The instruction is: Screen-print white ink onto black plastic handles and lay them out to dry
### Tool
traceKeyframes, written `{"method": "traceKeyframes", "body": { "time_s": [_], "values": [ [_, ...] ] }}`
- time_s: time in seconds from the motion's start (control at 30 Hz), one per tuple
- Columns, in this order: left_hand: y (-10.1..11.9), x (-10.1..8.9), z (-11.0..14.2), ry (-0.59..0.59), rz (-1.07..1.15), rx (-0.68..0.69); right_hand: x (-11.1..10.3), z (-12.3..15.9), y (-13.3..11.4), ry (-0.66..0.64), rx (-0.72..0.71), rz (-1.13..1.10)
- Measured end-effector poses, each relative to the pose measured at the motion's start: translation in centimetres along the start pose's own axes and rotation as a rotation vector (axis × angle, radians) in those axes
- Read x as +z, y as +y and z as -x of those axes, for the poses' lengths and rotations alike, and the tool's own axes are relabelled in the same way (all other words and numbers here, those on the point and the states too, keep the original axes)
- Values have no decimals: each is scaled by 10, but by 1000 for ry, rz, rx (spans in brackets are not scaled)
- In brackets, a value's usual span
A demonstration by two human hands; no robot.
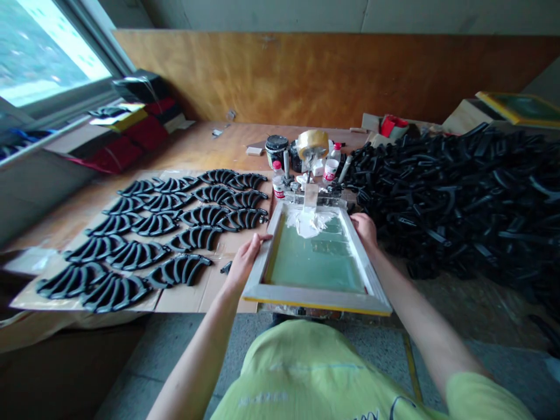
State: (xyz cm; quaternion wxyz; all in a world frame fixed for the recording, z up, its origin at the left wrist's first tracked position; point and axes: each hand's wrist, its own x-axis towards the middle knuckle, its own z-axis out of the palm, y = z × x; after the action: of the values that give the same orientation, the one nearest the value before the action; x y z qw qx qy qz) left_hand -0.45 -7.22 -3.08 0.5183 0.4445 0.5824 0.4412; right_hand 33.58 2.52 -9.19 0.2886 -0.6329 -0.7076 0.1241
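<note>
Left hand (245,258), right hand (366,229) grasp frame (317,296) by sides. Wooden tabletop (205,149): cardboard (190,299) bearing black parts (174,202) left, black heap (455,201) right. Board (328,79) behind; window (48,52) far left.

The single view came from the person's head, facing forward and down, so that the shirt (315,367) showed along the bottom edge. The framed screen (315,265) lay near, just right of and below the middle, between the left hand (245,258) and the right hand (364,228). Beyond it the view took in the table (210,143) as far as the wooden board (315,79), while its wide sweep cut off the window (48,46) at upper left and the pile of black parts (446,201) at right.
</note>
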Motion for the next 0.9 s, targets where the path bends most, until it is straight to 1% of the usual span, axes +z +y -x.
{"method": "traceKeyframes", "body": {
  "time_s": [0.03, 0.07, 0.1, 0.13, 0.17, 0.2, 0.27, 0.3, 0.37, 0.43, 0.53, 0.6, 0.63, 0.67, 0.7, 0.77, 0.8, 0.83, 0.9],
  "values": [
    [-14, -1, 3, -23, -18, -46, -4, -10, -4, 57, -7, 4],
    [-28, 0, 5, -36, -20, -84, -4, -20, -12, 99, -53, 13],
    [-42, 1, 5, -41, -19, -116, -2, -29, -23, 120, -124, 26],
    [-54, 3, 4, -37, -21, -142, 2, -39, -37, 113, -203, 46],
    [-65, 5, 2, -26, -31, -161, 8, -47, -51, 77, -270, 76],
    [-73, 7, -1, -12, -48, -172, 15, -54, -64, 15, -306, 112],
    [-85, 10, -5, 17, -85, -167, 29, -61, -83, -141, -311, 192],
    [-89, 11, -7, 24, -95, -160, 35, -60, -88, -212, -303, 230],
    [-93, 10, -9, 28, -103, -156, 41, -49, -90, -296, -317, 292],
    [-95, 10, -8, 25, -107, -155, 40, -29, -86, -328, -409, 318],
    [-96, 10, -7, 20, -111, -146, 26, -2, -77, -396, -624, 275],
    [-94, 10, -6, 23, -112, -142, 16, 3, -74, -462, -724, 219],
    [-92, 10, -5, 27, -112, -144, 13, 2, -74, -485, -735, 190],
    [-91, 10, -5, 31, -111, -147, 12, -1, -74, -484, -717, 165],
    [-89, 10, -4, 33, -109, -150, 12, -4, -75, -455, -677, 147],
    [-88, 10, -4, 37, -98, -156, 18, -6, -75, -352, -601, 136],
    [-88, 10, -4, 38, -90, -157, 22, -3, -74, -304, -589, 138],
    [-88, 10, -4, 37, -84, -156, 26, 2, -72, -274, -599, 136],
    [-90, 9, -5, 31, -79, -155, 31, 14, -68, -281, -658, 111]
  ]
}}
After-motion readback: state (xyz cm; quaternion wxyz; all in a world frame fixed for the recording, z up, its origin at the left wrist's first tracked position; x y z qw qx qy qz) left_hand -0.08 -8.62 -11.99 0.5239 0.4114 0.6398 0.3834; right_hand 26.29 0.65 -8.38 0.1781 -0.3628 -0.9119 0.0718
